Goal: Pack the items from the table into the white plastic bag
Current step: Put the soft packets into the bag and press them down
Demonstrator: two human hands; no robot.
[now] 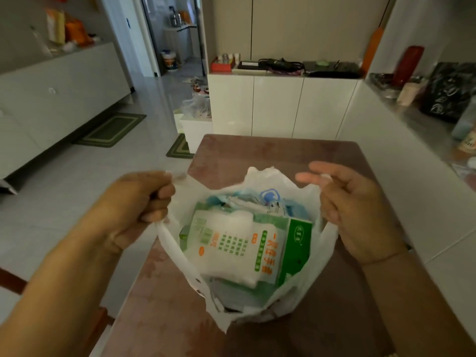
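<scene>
The white plastic bag stands open on the reddish-brown table. Inside it lies a green and white packet of disposable gloves on top, with blue and white packets behind it and a grey item below. My left hand is closed in a fist around the bag's left handle. My right hand grips the right handle, with its index finger and thumb stretched out to the left. The two handles are pulled apart, which holds the bag's mouth wide.
White cabinets stand behind the table, with a red box and black items on top. A counter with a red bottle and a black bag runs along the right. Green mats lie on the tiled floor at the left.
</scene>
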